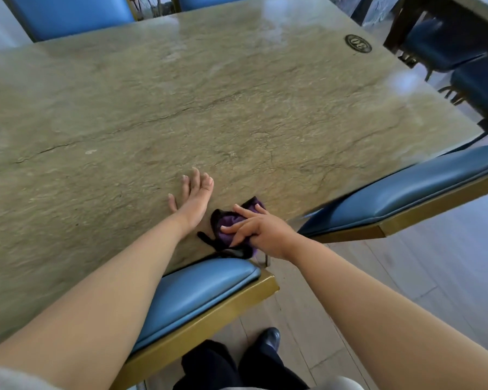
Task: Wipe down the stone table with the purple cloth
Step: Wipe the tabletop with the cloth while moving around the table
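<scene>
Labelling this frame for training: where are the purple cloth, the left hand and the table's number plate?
purple cloth [228,222]: head view, purple fold beside the fingers.
left hand [195,197]: head view, back of the hand.
number plate [358,43]: head view, its centre.

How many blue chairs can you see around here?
6: one under the near edge, one at the right side, two across the table, two far right. More may be hidden.

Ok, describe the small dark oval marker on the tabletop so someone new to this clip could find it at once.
Start at the big greenish stone table that fills the view, then go to its far right corner, well away from both hands. The black oval plaque lies flat there. It is the only dark, printed thing on the bare stone, unlike the crumpled purple cloth at the near edge.
</scene>
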### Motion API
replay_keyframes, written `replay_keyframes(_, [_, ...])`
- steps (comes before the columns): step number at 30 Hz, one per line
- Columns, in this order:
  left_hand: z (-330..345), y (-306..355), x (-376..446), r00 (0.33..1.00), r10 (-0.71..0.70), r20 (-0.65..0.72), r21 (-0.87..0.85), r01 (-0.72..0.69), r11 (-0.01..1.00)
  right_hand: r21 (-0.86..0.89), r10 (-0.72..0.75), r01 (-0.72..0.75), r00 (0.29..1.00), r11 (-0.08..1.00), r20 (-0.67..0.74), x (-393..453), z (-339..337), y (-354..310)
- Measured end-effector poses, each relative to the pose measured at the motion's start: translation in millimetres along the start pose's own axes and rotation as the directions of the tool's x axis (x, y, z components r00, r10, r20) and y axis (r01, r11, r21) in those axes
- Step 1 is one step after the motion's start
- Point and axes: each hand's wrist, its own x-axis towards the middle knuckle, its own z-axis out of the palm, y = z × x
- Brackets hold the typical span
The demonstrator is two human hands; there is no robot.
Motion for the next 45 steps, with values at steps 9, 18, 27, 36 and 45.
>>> replay_keyframes(9, [1.9,3.6,5.6,0.994,-0.076,0.084,0.337,0.043,0.941,0.344,0.397,-0.239,0.755,0.908,-0.522,-26.2,-50.5,22.1])
replay_keyframes(18, [3.0,9.9,3.5,0.987,-0.12,0.109,0.405,0.066,0.912,-0.187,0.426,-0.511,0.831,0.839,-0.357,17.9,-40.8,29.6])
replay_keyframes(27, [3.4,12.9,-0.3,0.986,-0.121,0.113,0.46,0.056,0.886,-0.112,0.162,-0.187,0.966,0.976,-0.202,-7.4,-7.7,18.0])
replay_keyframes(36, [-11.9,8.8,-8.0,0.98,-0.061,0.188,0.43,-0.026,0.902,0.149,0.402,-0.391,0.914,0.908,-0.052,-56.1,-11.8,-11.5])
replay_keyframes(45, [-27.6,52.4,-20.6,0.958,0.026,0.286,0.39,-0.141,0.91,0.823,0.544,-0.248,0.834,0.511,-0.087,-85.7,-50.0,-55.0])
